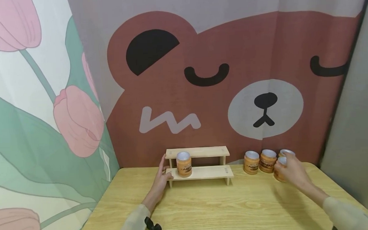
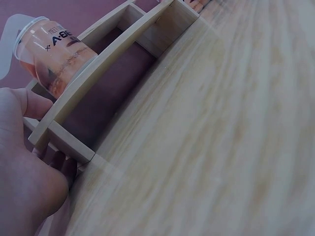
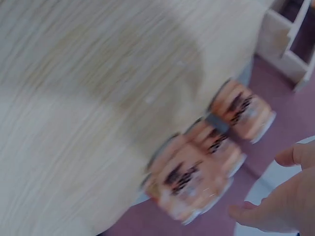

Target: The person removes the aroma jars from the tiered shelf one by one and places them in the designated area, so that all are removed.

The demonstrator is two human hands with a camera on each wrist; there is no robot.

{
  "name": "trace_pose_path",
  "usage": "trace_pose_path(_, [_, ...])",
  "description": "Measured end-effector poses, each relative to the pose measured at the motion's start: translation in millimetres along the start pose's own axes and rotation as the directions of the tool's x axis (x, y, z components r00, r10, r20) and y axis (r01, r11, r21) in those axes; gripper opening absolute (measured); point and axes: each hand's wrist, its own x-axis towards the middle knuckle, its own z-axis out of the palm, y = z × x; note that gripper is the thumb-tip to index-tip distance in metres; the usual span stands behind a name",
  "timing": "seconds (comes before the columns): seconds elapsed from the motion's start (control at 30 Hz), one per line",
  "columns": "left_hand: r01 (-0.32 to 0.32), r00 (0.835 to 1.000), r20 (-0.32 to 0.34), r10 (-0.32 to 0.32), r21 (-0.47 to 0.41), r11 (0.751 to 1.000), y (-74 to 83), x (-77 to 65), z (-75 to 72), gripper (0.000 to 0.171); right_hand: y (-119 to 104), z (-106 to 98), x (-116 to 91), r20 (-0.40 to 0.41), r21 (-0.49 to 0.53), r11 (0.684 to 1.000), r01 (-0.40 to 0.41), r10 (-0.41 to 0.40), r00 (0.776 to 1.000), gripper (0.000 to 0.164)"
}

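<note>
A small two-step wooden shelf (image 1: 201,173) stands on the table with one orange can (image 1: 184,165) upright on its lower step. My left hand (image 1: 159,184) grips the shelf's left end. In the left wrist view, the thumb (image 2: 37,104) lies by the lower step beside the can, and curled fingers show round the end leg. At the right, several matching cans (image 1: 251,163) with silver lids stand close together. Over the rightmost ones is my right hand (image 1: 293,170), partly hiding them. The right wrist view shows its thumb and fingers (image 3: 246,216) spread, with nothing between them.
Pale wood-grain table (image 1: 199,209) runs beneath everything. Directly behind it hangs a cloth with a brown bear (image 1: 232,103). Flowered cloth (image 1: 35,133) covers the left side, and a grey surface (image 1: 354,122) borders the right. A black strap piece (image 1: 152,227) sits at the left wrist.
</note>
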Motion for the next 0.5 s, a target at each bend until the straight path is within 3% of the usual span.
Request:
trace_pose_path(0.23, [-0.002, 1.000, -0.009, 0.002, -0.004, 1.000, 1.2, 1.5, -0.9, 0.101, -43, 0, 3, 0.104, 0.098, 0.994, -0.046, 0.036, 0.994, 0.059])
trace_pose_path(0.5, [-0.005, 1.000, -0.013, 0.005, 0.015, 1.000, -1.6, 2.0, 0.4, 0.103, -78, 9, 7, 0.094, 0.208, 0.978, -0.005, -0.015, 0.995, 0.044])
